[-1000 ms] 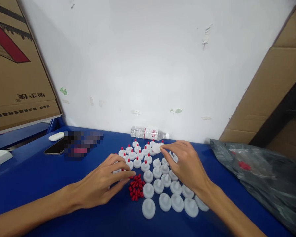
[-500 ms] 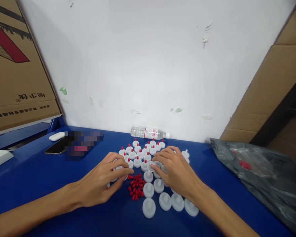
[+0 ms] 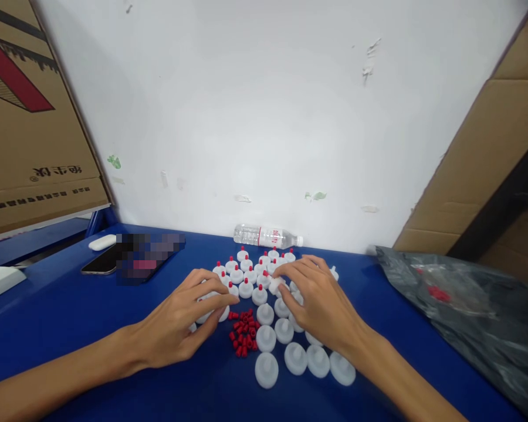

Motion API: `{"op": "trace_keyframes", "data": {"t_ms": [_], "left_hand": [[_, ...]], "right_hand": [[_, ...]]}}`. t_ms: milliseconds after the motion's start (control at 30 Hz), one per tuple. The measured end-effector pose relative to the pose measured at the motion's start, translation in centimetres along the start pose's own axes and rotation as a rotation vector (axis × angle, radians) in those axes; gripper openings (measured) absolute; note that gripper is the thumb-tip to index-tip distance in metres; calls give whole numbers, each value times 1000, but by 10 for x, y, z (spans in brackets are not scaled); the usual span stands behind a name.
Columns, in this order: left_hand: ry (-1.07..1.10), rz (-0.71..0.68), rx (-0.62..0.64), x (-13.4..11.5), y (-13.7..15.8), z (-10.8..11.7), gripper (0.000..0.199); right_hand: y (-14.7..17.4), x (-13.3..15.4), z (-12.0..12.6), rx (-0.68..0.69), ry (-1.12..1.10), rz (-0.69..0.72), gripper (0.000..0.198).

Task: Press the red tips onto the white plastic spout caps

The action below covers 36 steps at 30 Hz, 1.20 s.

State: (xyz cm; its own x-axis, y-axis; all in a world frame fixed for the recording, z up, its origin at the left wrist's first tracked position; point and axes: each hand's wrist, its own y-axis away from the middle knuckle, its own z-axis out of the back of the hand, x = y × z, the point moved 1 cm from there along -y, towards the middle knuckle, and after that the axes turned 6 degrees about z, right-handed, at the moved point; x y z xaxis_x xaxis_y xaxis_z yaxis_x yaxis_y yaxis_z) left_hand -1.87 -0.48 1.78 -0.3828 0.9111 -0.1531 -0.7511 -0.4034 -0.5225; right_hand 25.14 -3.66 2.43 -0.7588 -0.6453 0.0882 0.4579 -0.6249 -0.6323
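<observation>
My right hand (image 3: 314, 296) pinches a white plastic disc cap (image 3: 276, 285) between thumb and fingers, its narrow spout tilted to the upper left. My left hand (image 3: 198, 316) hovers over white caps at the left, fingers curved and thumb tip close under the index finger; whatever it may hold is hidden. Between the hands lies a pile of small red tips (image 3: 245, 334). Behind it stand several white caps with red tips (image 3: 246, 288). White caps with bare spouts (image 3: 266, 370) stand in front of and under my right hand, which partly hides them.
A clear plastic bottle (image 3: 267, 236) lies against the white wall. On the left are a phone (image 3: 101, 261) and a white object (image 3: 102, 242). A dark plastic bag (image 3: 457, 328) with a clear bag of red pieces lies on the right. Cardboard (image 3: 35, 135) flanks the blue table (image 3: 167, 392).
The white cap in my right hand has turned from underside showing to spout pointing up and left, rising slightly. My right hand has shifted slightly right; my left hand has barely moved.
</observation>
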Motion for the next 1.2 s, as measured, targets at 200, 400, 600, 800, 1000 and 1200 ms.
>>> {"op": "trace_keyframes", "data": {"t_ms": [200, 400, 600, 800, 1000, 1200], "left_hand": [[-75, 16, -98, -2, -1, -1, 40], [-102, -45, -31, -2, 0, -3, 36], [-51, -142, -18, -6, 4, -1, 15], [-45, -149, -68, -5, 4, -4, 12], [-15, -175, -118, -3, 4, -5, 11], [11, -207, -131, -12, 3, -5, 11]], "right_hand": [[1, 8, -1, -67, -17, 235, 27], [-1, 38, -3, -223, 81, 503, 19], [-3, 51, -7, -301, 127, 563, 18], [0, 47, -5, -188, 65, 526, 23], [1, 55, -4, -181, 2, 414, 32], [-1, 59, -14, -198, 73, 441, 20]]}}
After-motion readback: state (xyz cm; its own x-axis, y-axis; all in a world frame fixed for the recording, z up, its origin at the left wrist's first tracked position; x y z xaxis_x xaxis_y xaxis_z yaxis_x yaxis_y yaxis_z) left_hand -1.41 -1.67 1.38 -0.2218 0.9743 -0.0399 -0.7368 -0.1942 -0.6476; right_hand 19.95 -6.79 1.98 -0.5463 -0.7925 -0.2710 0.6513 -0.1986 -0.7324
